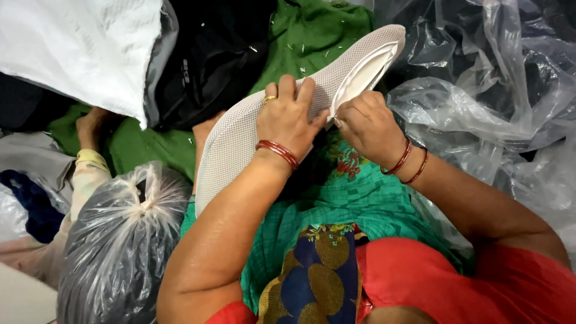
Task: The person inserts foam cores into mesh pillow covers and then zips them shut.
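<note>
A long white mesh fabric piece (240,126), shaped like a shoe upper with a smooth white lining, lies across my lap and points up to the right. My left hand (288,117) presses down on top of its mesh side, fingers curled over the edge. My right hand (367,123) pinches the open edge where mesh and lining meet; something small may be between the fingertips, but I cannot make it out. Red bangles ring both wrists.
A tied clear plastic bag (120,240) sits at lower left. Crumpled clear plastic sheeting (492,78) fills the right side. A white sack (78,48) and a black bag (210,54) lie at the top left on green cloth (312,30).
</note>
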